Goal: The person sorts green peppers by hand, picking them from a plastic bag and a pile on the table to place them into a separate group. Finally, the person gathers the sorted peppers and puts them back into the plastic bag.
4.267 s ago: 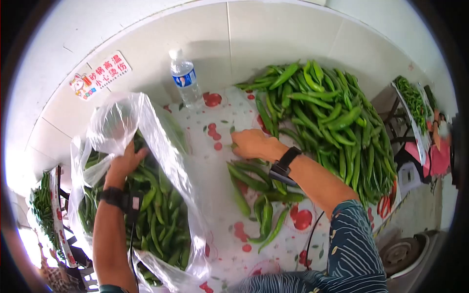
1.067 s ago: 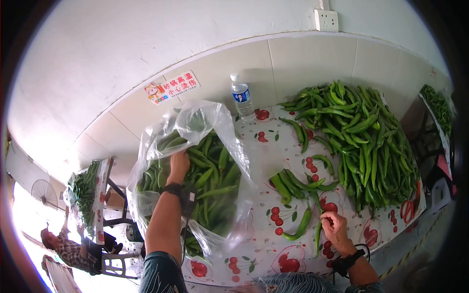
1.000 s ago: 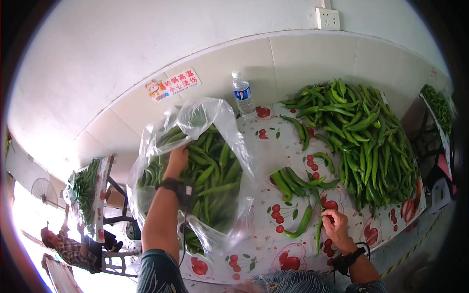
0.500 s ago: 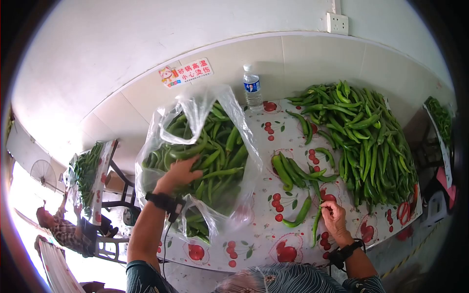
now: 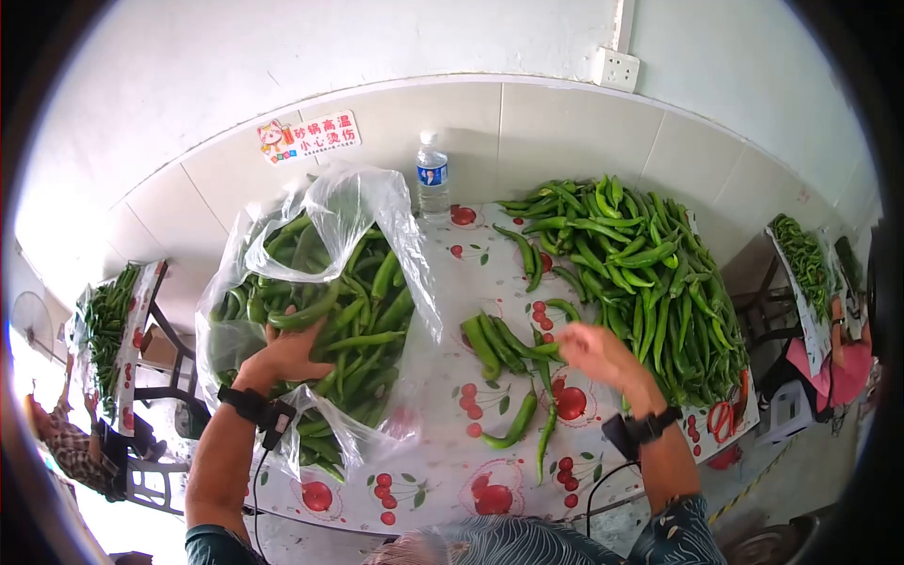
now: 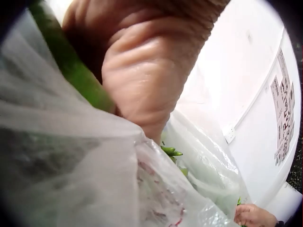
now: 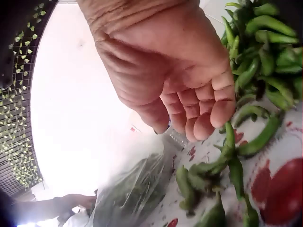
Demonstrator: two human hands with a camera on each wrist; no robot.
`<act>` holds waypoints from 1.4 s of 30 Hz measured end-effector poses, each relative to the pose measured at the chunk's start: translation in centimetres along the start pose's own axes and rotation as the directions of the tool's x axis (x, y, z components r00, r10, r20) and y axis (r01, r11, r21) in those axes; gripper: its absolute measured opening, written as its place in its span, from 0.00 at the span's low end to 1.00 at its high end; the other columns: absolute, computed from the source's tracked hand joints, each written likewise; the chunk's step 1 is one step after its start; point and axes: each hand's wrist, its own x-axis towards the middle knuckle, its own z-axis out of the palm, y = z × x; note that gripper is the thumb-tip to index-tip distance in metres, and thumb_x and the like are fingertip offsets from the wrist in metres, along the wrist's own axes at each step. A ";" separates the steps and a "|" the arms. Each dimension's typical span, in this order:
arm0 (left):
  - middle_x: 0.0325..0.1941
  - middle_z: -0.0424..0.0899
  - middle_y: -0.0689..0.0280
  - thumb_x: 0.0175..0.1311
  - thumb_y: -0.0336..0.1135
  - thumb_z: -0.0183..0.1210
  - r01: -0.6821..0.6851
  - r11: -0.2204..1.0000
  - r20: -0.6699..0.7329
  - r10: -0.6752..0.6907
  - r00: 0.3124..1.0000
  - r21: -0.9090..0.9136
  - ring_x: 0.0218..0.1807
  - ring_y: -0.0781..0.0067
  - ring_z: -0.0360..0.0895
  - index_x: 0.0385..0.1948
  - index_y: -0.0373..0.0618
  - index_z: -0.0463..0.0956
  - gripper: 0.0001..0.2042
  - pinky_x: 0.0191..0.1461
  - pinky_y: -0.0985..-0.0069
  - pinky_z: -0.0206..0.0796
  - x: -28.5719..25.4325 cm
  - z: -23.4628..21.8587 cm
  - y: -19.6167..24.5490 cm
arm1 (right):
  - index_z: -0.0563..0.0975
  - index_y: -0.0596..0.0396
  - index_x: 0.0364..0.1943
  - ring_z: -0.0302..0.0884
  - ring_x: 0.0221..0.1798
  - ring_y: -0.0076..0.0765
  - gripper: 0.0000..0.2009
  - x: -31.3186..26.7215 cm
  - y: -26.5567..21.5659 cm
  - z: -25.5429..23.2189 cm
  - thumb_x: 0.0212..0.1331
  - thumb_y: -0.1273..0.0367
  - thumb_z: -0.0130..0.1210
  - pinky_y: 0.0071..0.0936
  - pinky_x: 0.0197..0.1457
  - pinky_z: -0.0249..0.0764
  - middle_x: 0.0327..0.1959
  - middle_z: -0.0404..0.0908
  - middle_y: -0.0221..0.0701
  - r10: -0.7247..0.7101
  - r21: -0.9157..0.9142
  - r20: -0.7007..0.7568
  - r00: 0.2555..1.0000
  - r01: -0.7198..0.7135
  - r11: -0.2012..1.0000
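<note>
Left hand [image 5: 287,353]: curled round a green pepper [image 5: 303,314] in the plastic bag [image 5: 377,202], at the table's left edge.
Right hand [image 5: 595,350]: blurred, fingers seemingly loose, empty.
Pepper: light, firm, smooth; grip mid-body.

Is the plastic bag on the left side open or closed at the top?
Open. The plastic bag gapes wide, the green peppers inside are uncovered, and the left hand reaches into it.
</note>
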 end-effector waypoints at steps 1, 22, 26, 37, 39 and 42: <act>0.76 0.38 0.49 0.49 0.61 0.61 0.000 1.000 0.006 0.000 1.000 0.003 0.77 0.43 0.25 0.73 0.53 0.35 0.53 0.74 0.47 0.18 0.1 0.0 0.0 | 0.76 0.59 0.46 0.71 0.32 0.20 0.13 1.5 -0.6 -0.8 0.58 0.68 0.54 0.21 0.37 0.71 0.30 0.78 0.28 -0.025 0.006 -0.049 0.999 0.025 1.000; 0.76 0.38 0.50 0.41 0.64 0.66 0.033 0.999 -0.001 -0.033 0.999 0.011 0.76 0.40 0.28 0.72 0.51 0.38 0.58 0.71 0.39 0.21 2.1 1.3 -1.0 | 0.67 0.55 0.56 0.71 0.57 0.56 0.28 21.0 4.8 1.4 0.47 0.65 0.55 0.45 0.58 0.69 0.57 0.71 0.48 0.199 -0.452 -0.181 0.963 -0.261 0.853; 0.76 0.40 0.50 0.40 0.63 0.66 0.020 0.999 -0.030 -0.020 0.999 0.027 0.76 0.41 0.28 0.72 0.53 0.39 0.58 0.71 0.42 0.19 2.4 1.7 -1.5 | 0.67 0.51 0.59 0.76 0.52 0.54 0.29 16.0 3.1 1.9 0.47 0.64 0.51 0.45 0.55 0.71 0.52 0.76 0.49 0.147 -0.470 0.053 0.988 -0.105 0.876; 0.76 0.44 0.50 0.45 0.59 0.65 0.010 1.000 -0.130 -0.014 0.991 -0.029 0.77 0.46 0.29 0.72 0.54 0.43 0.53 0.74 0.48 0.18 1.4 1.9 -0.7 | 0.58 0.58 0.64 0.75 0.48 0.56 0.35 1.1 3.8 3.7 0.47 0.66 0.50 0.41 0.49 0.70 0.47 0.77 0.52 0.058 -0.381 0.191 0.980 0.019 0.924; 0.75 0.46 0.49 0.47 0.58 0.64 0.009 1.000 -0.147 -0.013 0.989 -0.026 0.77 0.45 0.30 0.72 0.53 0.43 0.51 0.74 0.49 0.18 1.4 2.2 -0.8 | 0.58 0.58 0.65 0.77 0.41 0.51 0.34 -1.3 3.2 3.0 0.48 0.68 0.51 0.40 0.44 0.71 0.41 0.78 0.51 0.157 -0.202 0.147 0.977 -0.125 0.971; 0.74 0.49 0.48 0.49 0.56 0.63 -0.019 1.000 -0.218 0.014 0.976 -0.024 0.76 0.45 0.35 0.71 0.50 0.46 0.49 0.74 0.51 0.22 0.6 2.5 -0.6 | 0.58 0.57 0.66 0.76 0.35 0.41 0.33 -3.8 3.5 2.6 0.50 0.70 0.49 0.34 0.41 0.71 0.39 0.77 0.45 0.242 -0.006 0.052 0.969 -0.242 0.970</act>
